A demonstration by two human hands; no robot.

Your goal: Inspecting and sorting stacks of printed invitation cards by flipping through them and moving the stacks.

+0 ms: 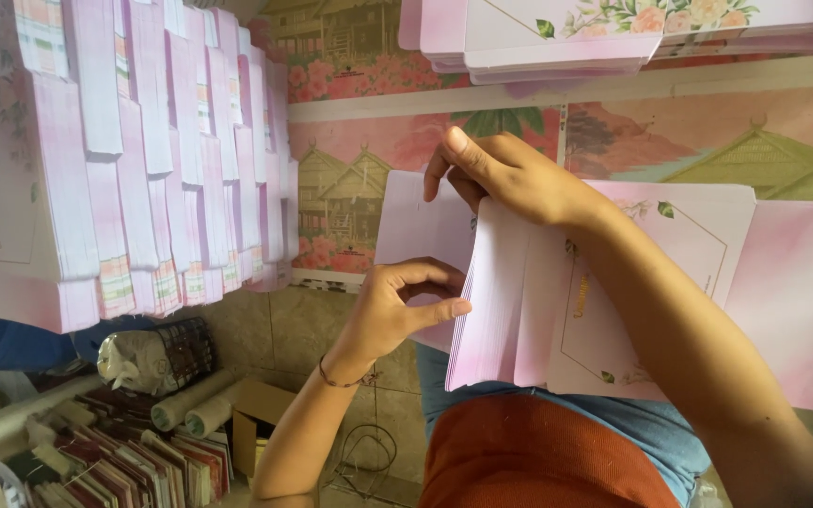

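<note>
Left hand (397, 306) pinches near edge of pink card bundle (510, 301); right hand (510, 174) grasps far edge, fanning sheets. Bundle held over lap, above loose printed sheets (783, 282). Large folded stacks (134, 150) at left look done; bundle in hand apparently mid-sort, floral pile (557, 38) beyond untouched.

Small home-run print or stationery workshop, likely card or envelope assembly. Big fanned stacks of pink printed cards (134, 150) fill the left side; another pile of floral pink cards (557, 38) sits at the top. The surface (519, 122) is covered with a patterned sheet showing houses and flowers. Lower left is cluttered storage: thread or paper rolls (195, 400), a cardboard box (256, 414), rows of small packets (124, 470), a coiled wire (364, 452) on tiled floor (275, 329).
</note>
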